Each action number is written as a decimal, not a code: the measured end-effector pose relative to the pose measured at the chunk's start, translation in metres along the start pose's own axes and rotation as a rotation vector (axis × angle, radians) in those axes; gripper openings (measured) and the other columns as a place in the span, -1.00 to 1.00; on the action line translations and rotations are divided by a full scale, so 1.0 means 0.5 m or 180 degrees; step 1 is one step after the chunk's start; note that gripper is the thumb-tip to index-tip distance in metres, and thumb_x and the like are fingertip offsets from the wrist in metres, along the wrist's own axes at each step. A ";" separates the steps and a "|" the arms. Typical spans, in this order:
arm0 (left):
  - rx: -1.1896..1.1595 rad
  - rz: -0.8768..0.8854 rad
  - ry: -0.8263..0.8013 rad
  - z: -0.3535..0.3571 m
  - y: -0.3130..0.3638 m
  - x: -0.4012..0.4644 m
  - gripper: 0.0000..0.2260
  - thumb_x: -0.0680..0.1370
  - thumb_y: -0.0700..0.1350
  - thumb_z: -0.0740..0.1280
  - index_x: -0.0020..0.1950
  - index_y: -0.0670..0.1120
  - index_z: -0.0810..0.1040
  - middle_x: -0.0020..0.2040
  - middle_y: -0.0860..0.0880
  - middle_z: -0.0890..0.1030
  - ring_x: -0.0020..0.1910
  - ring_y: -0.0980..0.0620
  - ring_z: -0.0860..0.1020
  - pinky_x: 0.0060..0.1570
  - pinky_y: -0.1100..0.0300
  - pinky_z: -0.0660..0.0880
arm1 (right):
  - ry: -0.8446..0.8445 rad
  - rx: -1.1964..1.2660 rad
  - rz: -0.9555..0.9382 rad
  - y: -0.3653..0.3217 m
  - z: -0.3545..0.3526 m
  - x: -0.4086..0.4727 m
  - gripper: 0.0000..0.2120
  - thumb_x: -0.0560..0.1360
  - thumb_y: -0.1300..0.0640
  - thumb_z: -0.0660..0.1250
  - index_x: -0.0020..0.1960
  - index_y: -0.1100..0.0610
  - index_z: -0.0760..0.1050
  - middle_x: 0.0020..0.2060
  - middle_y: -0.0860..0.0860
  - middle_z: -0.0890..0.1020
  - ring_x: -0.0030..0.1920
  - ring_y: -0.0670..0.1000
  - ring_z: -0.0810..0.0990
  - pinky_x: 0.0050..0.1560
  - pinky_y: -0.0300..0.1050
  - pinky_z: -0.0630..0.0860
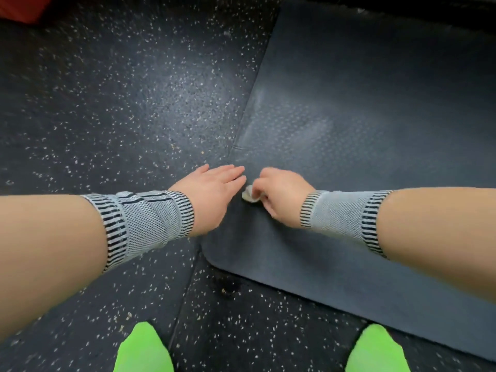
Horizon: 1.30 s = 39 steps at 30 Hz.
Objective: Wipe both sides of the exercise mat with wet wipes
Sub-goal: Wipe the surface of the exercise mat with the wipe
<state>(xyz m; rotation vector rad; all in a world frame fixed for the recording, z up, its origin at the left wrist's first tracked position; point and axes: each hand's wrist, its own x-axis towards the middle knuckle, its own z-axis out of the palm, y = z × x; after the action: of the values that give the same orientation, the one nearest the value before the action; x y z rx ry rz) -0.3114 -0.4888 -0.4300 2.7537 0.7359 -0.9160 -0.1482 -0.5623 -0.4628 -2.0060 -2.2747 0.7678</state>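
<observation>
I am wiping the top face of the dark grey, dimpled rubber exercise mat (362, 124), which lies flat on the black speckled rubber floor (120, 103) and runs away to my right. My right hand (279, 193) has its fingers curled round a small crumpled white wet wipe (249, 196), pressing it down on the mat close to the mat's left edge. My left hand (214, 189) lies flat with straight fingers, holding nothing, its fingertips at that same edge, just beside the wipe. A paler smear farther up the mat looks like wiped surface, so I judge this first side is partly done. Next I should drag the wipe across the unwiped stretch towards me, keeping pressure even. The underside remains, which will mean lifting this edge with my free left hand.
</observation>
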 end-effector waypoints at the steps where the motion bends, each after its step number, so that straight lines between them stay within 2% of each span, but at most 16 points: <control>1: 0.0031 0.0082 0.0049 -0.014 0.011 0.016 -0.43 0.65 -0.12 0.09 0.61 -0.03 -0.08 0.62 0.05 -0.13 0.58 0.08 -0.10 0.52 0.03 -0.06 | -0.0373 -0.0171 -0.0368 -0.007 0.004 -0.019 -0.80 0.53 0.15 0.22 0.09 0.08 0.56 0.05 0.06 0.51 0.04 0.15 0.53 0.00 -0.10 0.40; 3: 0.0054 0.0245 0.0132 -0.035 0.033 0.043 -0.43 0.65 -0.13 0.11 0.61 -0.04 -0.08 0.62 0.05 -0.14 0.58 0.08 -0.10 0.52 0.03 -0.06 | -0.1127 -0.0486 -0.1080 -0.012 0.002 -0.072 -0.82 0.51 0.15 0.25 0.04 0.05 0.58 0.04 0.03 0.54 0.03 0.13 0.55 -0.02 -0.11 0.42; 5: 0.0009 0.0362 0.0191 -0.042 0.055 0.067 -0.43 0.65 -0.14 0.10 0.61 -0.04 -0.08 0.62 0.05 -0.14 0.58 0.08 -0.10 0.52 0.02 -0.07 | -0.1369 -0.0453 -0.1045 0.032 -0.017 -0.104 -0.82 0.49 0.18 0.26 0.02 0.07 0.60 0.02 0.03 0.57 0.03 0.12 0.55 0.00 -0.12 0.41; 6: 0.0005 0.0375 0.0202 -0.041 0.062 0.074 -0.43 0.65 -0.14 0.09 0.61 -0.04 -0.08 0.62 0.05 -0.14 0.58 0.08 -0.11 0.52 0.02 -0.08 | -0.1105 -0.0237 -0.0661 0.062 -0.032 -0.104 -0.81 0.48 0.20 0.26 0.03 0.09 0.60 0.02 0.05 0.57 0.04 0.13 0.55 0.03 -0.11 0.39; 9: -0.0034 0.0435 0.0159 -0.038 0.086 0.097 -0.43 0.65 -0.15 0.08 0.61 -0.03 -0.08 0.62 0.05 -0.13 0.58 0.08 -0.11 0.52 0.01 -0.09 | 0.0423 0.0216 0.0879 0.147 -0.055 -0.099 -0.80 0.48 0.23 0.26 0.05 0.11 0.59 0.02 0.07 0.56 0.08 0.13 0.54 0.10 -0.11 0.36; 10: -0.0066 0.0440 0.0134 -0.039 0.095 0.102 -0.44 0.65 -0.15 0.08 0.61 -0.03 -0.07 0.62 0.05 -0.13 0.58 0.08 -0.11 0.52 0.00 -0.08 | 0.0374 0.0137 0.1065 0.156 -0.052 -0.103 -0.79 0.48 0.22 0.25 0.05 0.08 0.59 0.03 0.05 0.56 0.09 0.12 0.54 0.11 -0.12 0.36; 13: -0.0179 0.0383 0.0052 -0.051 0.124 0.106 -0.45 0.65 -0.16 0.07 0.61 -0.04 -0.08 0.62 0.06 -0.13 0.58 0.08 -0.10 0.52 0.00 -0.07 | -0.1063 0.0270 0.0552 0.125 -0.034 -0.139 -0.80 0.49 0.16 0.27 0.02 -0.01 0.63 0.00 -0.03 0.63 0.00 0.02 0.57 0.02 -0.23 0.38; 14: -0.0215 0.0371 -0.0017 -0.057 0.134 0.102 -0.44 0.65 -0.17 0.07 0.61 -0.04 -0.08 0.62 0.06 -0.14 0.58 0.08 -0.11 0.52 0.00 -0.07 | -0.1303 0.0418 0.0517 0.111 -0.035 -0.158 -0.79 0.49 0.16 0.27 0.01 -0.02 0.63 -0.01 -0.05 0.64 -0.03 0.00 0.57 -0.01 -0.26 0.38; 15: -0.0241 0.0377 -0.0092 -0.062 0.144 0.096 -0.44 0.65 -0.17 0.07 0.61 -0.04 -0.09 0.61 0.07 -0.14 0.58 0.08 -0.12 0.52 0.01 -0.07 | -0.1182 0.0579 0.0625 0.110 -0.039 -0.173 -0.78 0.49 0.17 0.27 0.02 -0.02 0.63 -0.01 -0.06 0.64 -0.01 -0.01 0.57 -0.02 -0.28 0.36; 18: -0.0218 0.0455 -0.0288 -0.097 0.176 0.071 -0.41 0.64 -0.18 0.09 0.61 -0.02 -0.10 0.61 0.07 -0.15 0.58 0.08 -0.12 0.52 0.02 -0.06 | 0.0214 0.1179 0.1743 0.147 -0.076 -0.217 -0.77 0.50 0.20 0.25 0.04 0.01 0.62 -0.03 -0.05 0.61 0.02 0.01 0.55 -0.04 -0.30 0.30; 22: -0.0131 0.0663 -0.0334 -0.196 0.245 0.038 -0.41 0.64 -0.16 0.10 0.61 0.02 -0.08 0.61 0.06 -0.13 0.58 0.06 -0.09 0.54 0.01 0.00 | 0.1286 0.2623 0.3186 0.155 -0.123 -0.343 -0.86 0.48 0.20 0.30 -0.10 0.02 0.61 -0.28 -0.12 0.57 -0.27 -0.06 0.54 -0.17 -0.26 0.47; 26: -0.0070 0.1034 -0.0330 -0.321 0.360 -0.014 -0.42 0.64 -0.15 0.10 0.61 0.05 -0.06 0.61 0.06 -0.11 0.58 0.05 -0.07 0.52 0.01 0.05 | 0.1868 0.3526 0.4033 0.109 -0.190 -0.502 -0.87 0.42 0.20 0.36 -0.24 0.00 0.52 -0.18 0.00 0.67 -0.15 0.05 0.64 -0.01 -0.10 0.57; 29: 0.0062 0.1409 -0.0409 -0.411 0.456 -0.068 -0.40 0.63 -0.14 0.12 0.61 0.05 -0.08 0.61 0.05 -0.13 0.58 0.05 -0.07 0.52 0.03 0.06 | 0.2266 0.3709 0.4523 0.064 -0.262 -0.631 -0.86 0.43 0.15 0.39 -0.27 0.00 0.49 -0.28 -0.01 0.64 -0.20 0.04 0.62 -0.02 -0.10 0.56; 32: 0.0164 0.1817 -0.0368 -0.497 0.540 -0.121 -0.38 0.62 -0.14 0.13 0.61 0.06 -0.10 0.61 0.05 -0.15 0.58 0.04 -0.06 0.51 0.05 0.07 | 0.2661 0.3752 0.5082 0.017 -0.323 -0.750 -0.88 0.43 0.11 0.40 -0.26 0.01 0.51 -0.37 -0.10 0.59 -0.25 0.00 0.60 -0.05 -0.15 0.53; 35: 0.0244 0.2091 -0.0411 -0.558 0.614 -0.176 -0.42 0.64 -0.14 0.09 0.61 0.06 -0.08 0.61 0.05 -0.14 0.58 0.04 -0.06 0.52 0.06 0.06 | 0.2994 0.3673 0.5656 -0.031 -0.345 -0.855 -0.85 0.44 0.03 0.41 -0.27 0.00 0.50 -0.27 -0.05 0.64 -0.18 0.02 0.62 -0.01 -0.12 0.52; 39: 0.0532 0.2378 -0.0439 -0.579 0.702 -0.209 -0.42 0.65 -0.12 0.09 0.61 0.06 -0.10 0.61 0.05 -0.15 0.58 0.03 -0.06 0.52 0.06 0.06 | 0.3210 0.3476 0.6301 -0.067 -0.326 -0.973 -0.96 0.49 0.12 0.35 -0.13 0.01 0.50 -0.18 -0.05 0.63 -0.16 0.00 0.59 -0.16 -0.19 0.43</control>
<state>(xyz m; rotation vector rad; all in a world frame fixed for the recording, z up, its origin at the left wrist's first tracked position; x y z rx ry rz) -0.0588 -0.7537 -0.1403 2.6970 -0.4003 -0.9845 -0.0403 -0.9627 -0.1588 -2.1893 0.9049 0.3640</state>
